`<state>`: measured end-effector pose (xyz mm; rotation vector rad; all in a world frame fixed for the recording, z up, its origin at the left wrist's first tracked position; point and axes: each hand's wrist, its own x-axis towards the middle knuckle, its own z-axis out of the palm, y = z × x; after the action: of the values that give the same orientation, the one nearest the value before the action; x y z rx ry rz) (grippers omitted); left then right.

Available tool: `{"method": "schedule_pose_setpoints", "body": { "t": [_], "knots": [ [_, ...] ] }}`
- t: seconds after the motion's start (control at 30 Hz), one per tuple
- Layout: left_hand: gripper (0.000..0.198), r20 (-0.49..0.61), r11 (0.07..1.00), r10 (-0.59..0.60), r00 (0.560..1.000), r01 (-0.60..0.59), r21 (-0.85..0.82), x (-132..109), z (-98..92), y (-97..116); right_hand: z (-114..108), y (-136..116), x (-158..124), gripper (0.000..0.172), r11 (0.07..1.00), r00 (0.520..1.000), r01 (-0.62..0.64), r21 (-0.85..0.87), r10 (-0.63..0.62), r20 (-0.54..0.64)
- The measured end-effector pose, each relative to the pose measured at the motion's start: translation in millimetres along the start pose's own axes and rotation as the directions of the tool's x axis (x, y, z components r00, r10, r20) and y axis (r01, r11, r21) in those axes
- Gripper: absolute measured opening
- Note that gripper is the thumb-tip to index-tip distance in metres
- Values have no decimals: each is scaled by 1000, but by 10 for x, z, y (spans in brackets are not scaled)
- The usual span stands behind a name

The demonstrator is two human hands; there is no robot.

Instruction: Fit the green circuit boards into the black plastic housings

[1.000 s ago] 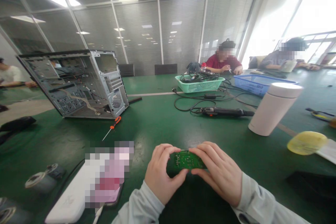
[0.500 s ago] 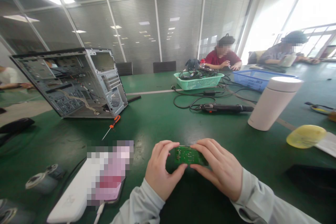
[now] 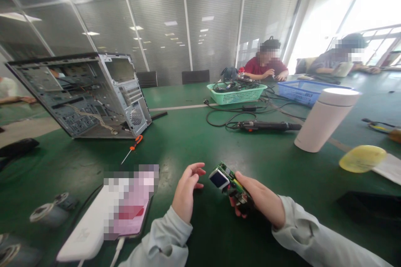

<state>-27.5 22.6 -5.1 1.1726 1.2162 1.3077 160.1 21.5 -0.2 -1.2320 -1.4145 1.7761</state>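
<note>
A green circuit board (image 3: 232, 181) with a small dark, silver-framed screen at its left end is held above the table by my right hand (image 3: 258, 194). Its component side faces me, tilted, and the palm hides the right end. My left hand (image 3: 186, 192) is off the board, a short gap to its left, fingers loosely curled and apart with nothing in them. To the left lie a phone (image 3: 133, 229) with a cable plugged in and a white power bank (image 3: 83, 233), partly blurred out.
An opened computer case (image 3: 103, 100) stands at the back left, an orange-handled screwdriver (image 3: 135, 146) before it. Toward the right are a corded electric screwdriver (image 3: 263, 126), a white tumbler (image 3: 326, 121), a green basket (image 3: 239, 96) of cables and a blue basket (image 3: 300, 91). Co-workers sit beyond.
My left hand has let go of the circuit board and moved slightly left. The right hand has turned the board over, from its solder side to the side with the screen.
</note>
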Motion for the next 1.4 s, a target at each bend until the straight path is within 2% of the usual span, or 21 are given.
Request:
{"method": "schedule_pose_setpoints", "body": {
  "t": [0.13,0.43,0.57,0.7,0.9,1.03,1.1,1.17,1.2,1.23,1.27,1.3,1.37,1.4],
  "knots": [
    [32,1,998,-11,1000,11,67,-41,36,42,-19,38,48,58,976,992,-82,203,61,108],
    [26,-22,992,-9,1000,12,127,-30,46,17,0,0,15,53,926,984,-154,344,113,138],
    [24,-19,992,-11,1000,14,123,-23,50,24,-55,87,53,50,925,982,-117,362,52,184],
    [23,-19,993,-7,1000,10,120,-23,57,19,-127,224,142,71,925,963,-35,378,-69,259],
    [23,-37,994,-10,999,14,111,-15,54,10,-162,248,109,67,913,957,8,408,-124,261],
    [22,-61,994,-14,998,21,107,-7,55,32,-132,136,72,70,924,962,-17,382,-89,260],
    [22,-70,995,-19,997,26,100,-6,55,45,-150,23,39,71,950,982,32,310,-88,168],
    [21,-77,995,-25,997,31,89,-6,55,53,-241,-113,-30,73,981,987,151,118,-156,31],
    [20,-80,996,-27,996,34,86,-7,55,55,-324,-179,-83,74,972,972,234,-28,-235,-27],
    [19,-82,996,-30,996,37,85,-8,55,55,-435,-235,-150,73,931,944,308,-195,-324,-56],
    [19,-82,995,-31,996,38,88,-9,55,55,-572,-278,-232,71,852,906,365,-375,-418,-70],
    [19,-82,995,-31,996,39,92,-10,55,54,-734,-306,-329,68,736,856,391,-552,-512,-76],
    [20,-81,994,-31,996,39,104,-8,57,52,-1109,-317,-565,61,434,732,316,-844,-677,-75],
    [21,-80,993,-30,996,39,109,-6,58,52,-1308,-304,-701,61,282,691,230,-931,-721,-48]
  ]
}}
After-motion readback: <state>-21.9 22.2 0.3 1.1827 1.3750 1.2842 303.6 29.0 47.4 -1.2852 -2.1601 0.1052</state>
